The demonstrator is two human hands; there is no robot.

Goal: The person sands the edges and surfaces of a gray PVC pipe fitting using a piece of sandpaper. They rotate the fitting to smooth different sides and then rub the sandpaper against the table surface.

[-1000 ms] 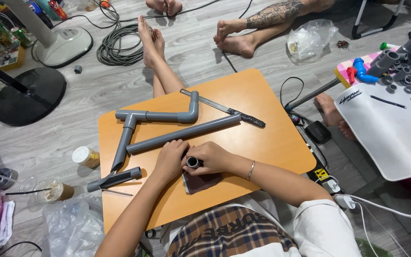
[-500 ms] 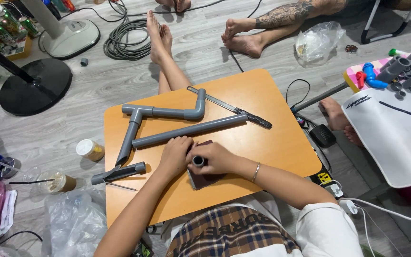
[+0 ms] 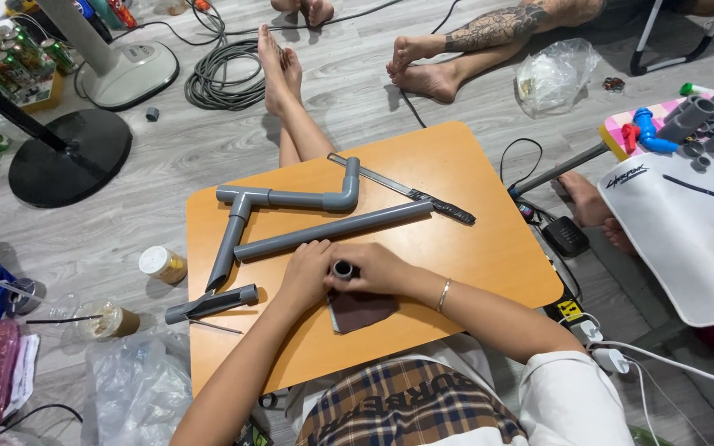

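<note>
Gripping a short pipe piece point(image 3: 342, 269) upright between left hand point(image 3: 307, 272) and right hand point(image 3: 380, 268), fingers clamped round it, just above the dark sandpaper sheet point(image 3: 363, 310), steadying it near the long pipe point(image 3: 332, 230).

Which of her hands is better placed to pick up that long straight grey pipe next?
Probably the left hand: it lies right beside the long grey pipe, while the right hand sits behind the small fitting.

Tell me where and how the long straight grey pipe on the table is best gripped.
Probably around mid-length, from above: the long straight grey pipe lies flat and diagonal on the orange table, its middle bare. Its near end sits close to the left hand.
</note>
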